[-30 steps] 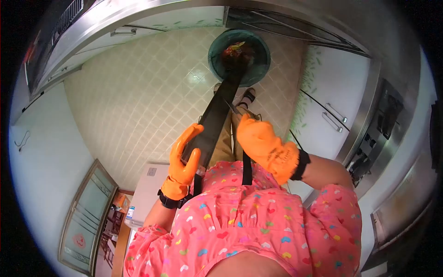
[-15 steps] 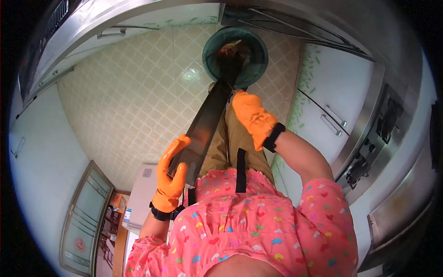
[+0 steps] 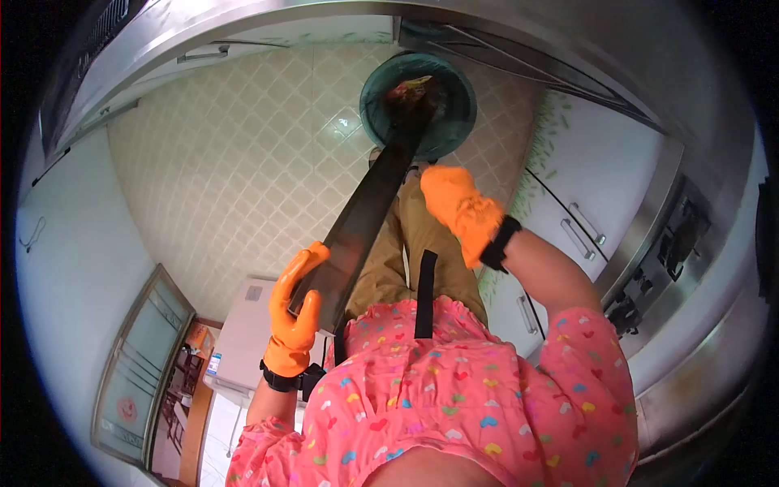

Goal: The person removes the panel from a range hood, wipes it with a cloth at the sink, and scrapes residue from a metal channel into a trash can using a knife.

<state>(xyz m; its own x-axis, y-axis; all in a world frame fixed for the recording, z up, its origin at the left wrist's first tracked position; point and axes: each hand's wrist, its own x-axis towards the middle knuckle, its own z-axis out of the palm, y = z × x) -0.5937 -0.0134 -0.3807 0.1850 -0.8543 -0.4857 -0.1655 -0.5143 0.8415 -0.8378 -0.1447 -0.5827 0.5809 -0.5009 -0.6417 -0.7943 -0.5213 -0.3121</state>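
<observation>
A long dark metal trough slants down from my body, its far end over a green bucket. My left hand, in an orange rubber glove, grips the trough's near end with thumb and fingers on either side. To the right of the trough, my right hand, in a matching glove, is closed and slightly apart from it. Whatever its fingers hold is hidden. Inside the bucket, partly behind the trough, lie a liner and reddish and yellow scraps.
The bucket stands on a tiled floor by my feet. White cabinets and a gas stove are on the right. A steel counter edge curves across the top. At lower left are a pale appliance and a glazed door.
My right hand has moved a little right, away from the trough. My left hand still holds the near end, and the trough keeps nearly the same slant. The view has shifted slightly.
</observation>
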